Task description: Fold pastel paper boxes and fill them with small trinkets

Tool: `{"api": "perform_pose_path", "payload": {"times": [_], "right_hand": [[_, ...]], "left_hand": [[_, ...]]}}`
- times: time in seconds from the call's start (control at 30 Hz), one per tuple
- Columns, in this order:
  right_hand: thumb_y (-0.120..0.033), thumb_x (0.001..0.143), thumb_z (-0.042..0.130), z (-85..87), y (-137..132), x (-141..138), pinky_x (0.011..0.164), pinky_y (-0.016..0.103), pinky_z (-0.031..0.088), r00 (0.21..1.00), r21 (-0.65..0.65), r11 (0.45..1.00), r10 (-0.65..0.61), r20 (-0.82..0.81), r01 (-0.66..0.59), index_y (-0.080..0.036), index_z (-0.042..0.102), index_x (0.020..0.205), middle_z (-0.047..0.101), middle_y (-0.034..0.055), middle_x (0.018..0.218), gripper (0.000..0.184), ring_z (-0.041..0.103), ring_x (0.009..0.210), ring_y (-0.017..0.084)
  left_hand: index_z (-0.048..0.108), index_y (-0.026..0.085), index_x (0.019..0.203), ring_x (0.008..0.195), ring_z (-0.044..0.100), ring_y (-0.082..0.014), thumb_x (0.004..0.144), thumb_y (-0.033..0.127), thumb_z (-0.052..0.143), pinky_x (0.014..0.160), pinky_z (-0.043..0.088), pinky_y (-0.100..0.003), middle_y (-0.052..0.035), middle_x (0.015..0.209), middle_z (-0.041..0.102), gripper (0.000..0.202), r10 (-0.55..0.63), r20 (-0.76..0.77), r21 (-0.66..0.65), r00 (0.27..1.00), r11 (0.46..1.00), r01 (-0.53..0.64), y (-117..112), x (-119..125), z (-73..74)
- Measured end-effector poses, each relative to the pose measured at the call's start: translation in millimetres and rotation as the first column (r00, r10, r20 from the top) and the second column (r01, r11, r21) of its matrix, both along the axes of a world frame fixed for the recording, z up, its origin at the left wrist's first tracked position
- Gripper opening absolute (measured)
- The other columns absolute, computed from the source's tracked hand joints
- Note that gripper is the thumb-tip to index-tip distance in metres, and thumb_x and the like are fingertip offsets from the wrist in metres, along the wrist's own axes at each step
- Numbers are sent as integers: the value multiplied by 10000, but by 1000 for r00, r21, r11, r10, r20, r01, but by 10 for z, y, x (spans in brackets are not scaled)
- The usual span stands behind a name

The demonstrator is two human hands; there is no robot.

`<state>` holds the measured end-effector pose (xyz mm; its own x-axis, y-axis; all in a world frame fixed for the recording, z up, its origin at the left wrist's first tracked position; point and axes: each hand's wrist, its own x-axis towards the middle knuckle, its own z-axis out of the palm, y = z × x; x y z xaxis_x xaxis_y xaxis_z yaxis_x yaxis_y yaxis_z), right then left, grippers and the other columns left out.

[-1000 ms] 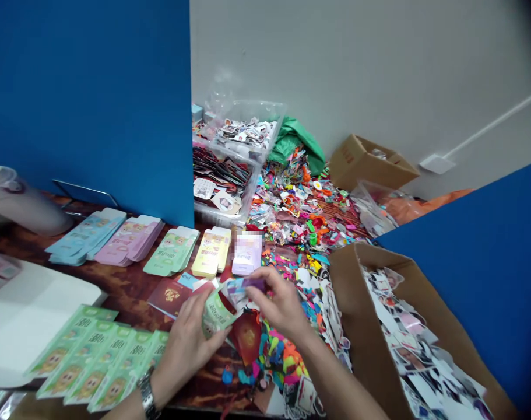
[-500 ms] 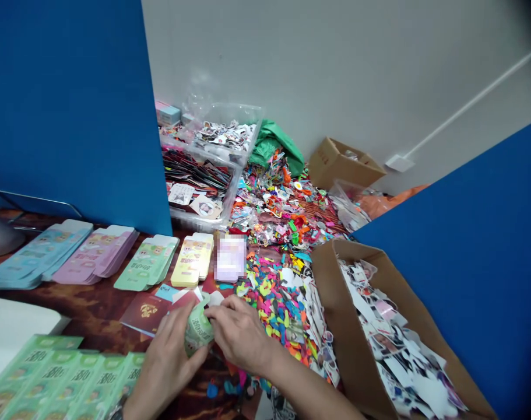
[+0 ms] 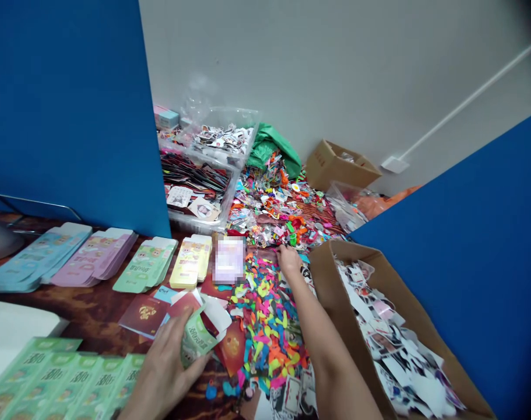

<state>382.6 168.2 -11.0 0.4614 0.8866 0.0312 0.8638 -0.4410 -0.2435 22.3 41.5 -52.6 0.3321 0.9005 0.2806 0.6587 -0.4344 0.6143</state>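
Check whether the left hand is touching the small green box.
Touching. The head view shows the left hand wrapped round the green box, fingers pressed on its side.

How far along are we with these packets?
Looks done: a row of green packets lies side by side at the near left edge. In hand: the left hand holds one green packet with its flap open, while the right hand reaches into the pile of coloured bits. Left: stacks of flat blue, pink, green and yellow packets lie untouched behind, so probably plenty remains.
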Motion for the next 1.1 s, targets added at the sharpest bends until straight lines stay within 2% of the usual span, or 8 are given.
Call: {"api": "perform_pose_path", "payload": {"times": [0.27,0.33,0.43,0.53,0.7,0.8,0.93,1.1], "right_hand": [[-304,966,486,394,-562,-685,825,259,487,905,176,921,378,-197,-347,-207,626,1137,693,46,1067,241,644,925,155],[-294,944,536,570,-822,-973,818,295,508,732,403,761,628,-263,-509,-204,639,1080,700,54,1037,193,643,927,173],[-202,914,584,731,-1116,-1355,853,346,516,502,507,512,848,-170,-693,-218,644,1083,719,44,995,180,622,950,190],[-175,907,586,744,-1249,-1576,927,405,509,416,449,398,907,-65,-800,-225,675,1063,712,62,1062,186,581,1063,224],[-223,927,556,698,-1341,-1632,1008,456,470,461,469,463,878,-128,-752,-243,676,1145,491,114,1423,249,473,1280,257],[-194,949,507,664,-1422,-1672,958,375,508,492,494,576,816,-304,-651,-242,651,1172,585,107,1288,270,570,1179,214],[-192,915,552,577,-1558,-1847,848,324,548,596,500,720,687,-415,-481,-234,579,1236,682,70,1066,324,661,950,193],[-127,919,507,589,-1654,-2010,852,289,531,594,564,703,693,-408,-433,-252,637,1155,685,48,1037,296,656,965,171]], "left_hand": [[399,200,1387,1114,632,-298,777,389,677,913,546,-444,-122,1228,628,697,75,52,-210,996,976,-63,39,-37,263],[390,205,1389,1132,623,-287,770,374,688,932,537,-435,-115,1251,618,707,61,71,-249,996,968,-41,52,-31,302],[407,189,1368,1151,613,-292,759,368,702,956,522,-451,-128,1266,609,700,40,92,-260,995,965,-15,40,-5,321],[407,181,1370,1172,606,-300,767,357,693,975,512,-464,-140,1277,608,690,43,114,-221,993,975,-17,-9,4,327],[161,237,1512,1358,447,-294,825,335,651,1087,426,-464,-140,1514,397,850,-16,154,-145,988,989,38,-108,-74,427],[104,261,1525,1372,424,-288,873,342,611,1095,412,-463,-138,1525,372,829,-74,145,-134,987,987,94,-153,-132,503],[315,282,1415,1179,588,-252,873,319,615,957,519,-398,-106,1314,563,621,-127,159,-106,979,984,145,-207,-168,519],[300,260,1425,1164,604,-262,853,314,627,933,533,-400,-120,1320,565,661,-84,148,-73,985,993,96,-285,-188,470]]}}
